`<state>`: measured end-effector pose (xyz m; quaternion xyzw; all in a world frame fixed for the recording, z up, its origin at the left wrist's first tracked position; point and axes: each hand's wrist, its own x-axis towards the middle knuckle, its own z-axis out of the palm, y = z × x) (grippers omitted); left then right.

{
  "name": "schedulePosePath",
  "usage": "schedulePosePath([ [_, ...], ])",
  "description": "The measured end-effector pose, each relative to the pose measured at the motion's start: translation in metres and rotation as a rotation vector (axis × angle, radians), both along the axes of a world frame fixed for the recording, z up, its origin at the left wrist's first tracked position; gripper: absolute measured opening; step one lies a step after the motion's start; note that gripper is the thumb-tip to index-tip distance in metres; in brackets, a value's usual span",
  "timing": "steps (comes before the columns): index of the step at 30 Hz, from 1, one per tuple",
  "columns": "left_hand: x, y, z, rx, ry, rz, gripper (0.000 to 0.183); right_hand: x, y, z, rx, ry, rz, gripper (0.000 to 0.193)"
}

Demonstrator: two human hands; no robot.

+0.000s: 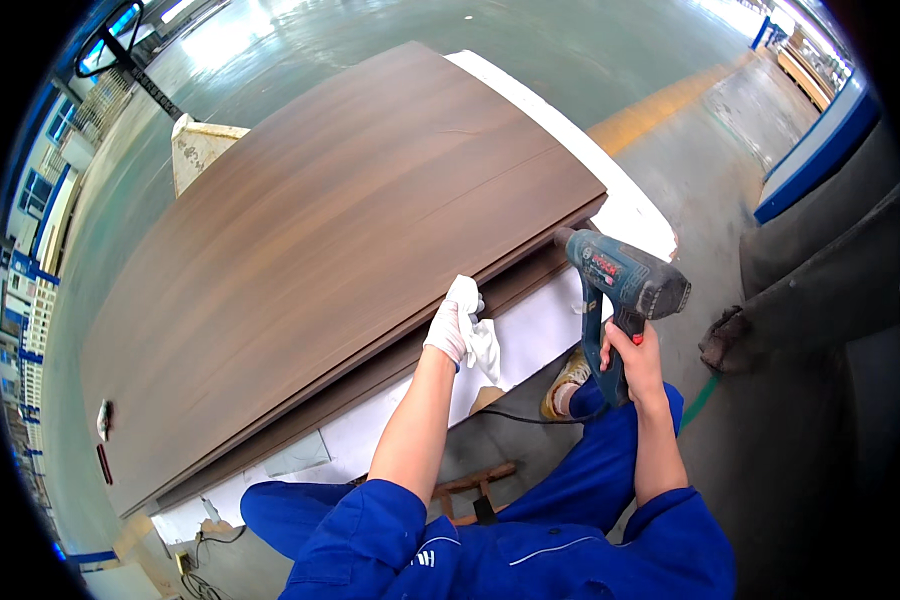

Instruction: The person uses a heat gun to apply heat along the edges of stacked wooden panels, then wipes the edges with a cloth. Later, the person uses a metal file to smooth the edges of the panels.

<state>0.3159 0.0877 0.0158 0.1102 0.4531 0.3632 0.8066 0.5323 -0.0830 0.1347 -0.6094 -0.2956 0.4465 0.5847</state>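
Note:
In my bare right hand [634, 360] is a blue-green heat gun [622, 272], gripped by its handle. Its nozzle points left, at the edge of a large brown wood-grain panel [350, 220] close to the near right corner. My left hand [446, 332] wears a white glove and is closed on a white cloth [484, 352], which hangs down beside the panel's near edge. Under the top panel lies a second brown panel [525, 279], with a dark gap between them. The left fingertips are partly hidden by the cloth.
White sheeting [535, 335] lies under the panels. A black cord [540, 419] runs below my right hand. A small wooden stool [470, 482] shows between my legs. At the far left stands a pallet truck [198, 150]; at the right, dark-covered bulky shapes [820, 260].

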Motion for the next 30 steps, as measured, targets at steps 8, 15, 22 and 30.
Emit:
schedulePosePath([
  [8, 0.049, 0.014, -0.007, 0.027, -0.077, -0.002, 0.022, 0.037, 0.016, 0.004, 0.029, -0.031, 0.017, 0.014],
  [15, 0.098, 0.028, -0.001, 0.025, -0.057, -0.005, 0.028, 0.052, 0.01, -0.009, 0.068, 0.075, -0.1, 0.014],
  [22, 0.145, 0.035, 0.005, 0.061, -0.047, -0.056, 0.032, 0.069, 0.011, -0.014, 0.076, 0.094, -0.097, 0.014],
  [30, 0.188, 0.05, -0.011, 0.046, -0.094, -0.025, 0.027, 0.076, 0.015, -0.016, 0.083, 0.129, -0.114, 0.013],
])
